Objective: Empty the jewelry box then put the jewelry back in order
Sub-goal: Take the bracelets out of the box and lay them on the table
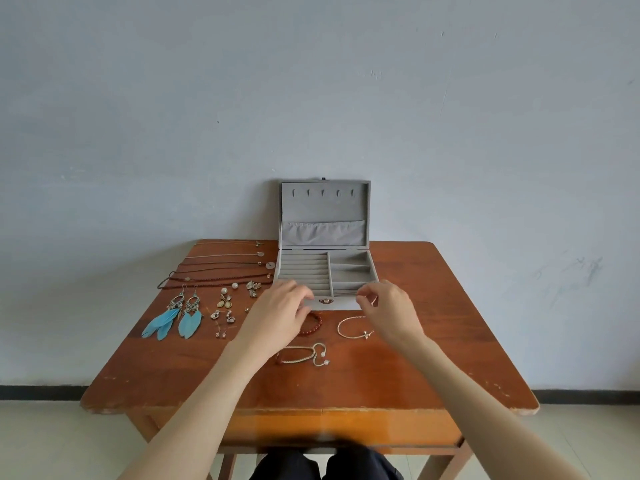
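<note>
The grey jewelry box (325,271) stands open at the back middle of the wooden table (433,341), its lid upright against the wall and its compartments bare. My left hand (280,310) grips the front left edge of the box, fingers on top and thumb on the front face. My right hand (388,306) pinches at the front right corner; I cannot tell whether a small piece is between its fingers. A red bead bracelet (313,325) lies partly under my left hand. A silver bracelet (353,328) lies below my right hand.
Left of the box lie several necklaces (221,268) in rows, blue feather earrings (173,320) and several small earrings (225,306). Two more bracelets (304,355) lie nearer me. The wall is right behind the box. My knees show under the table's front edge.
</note>
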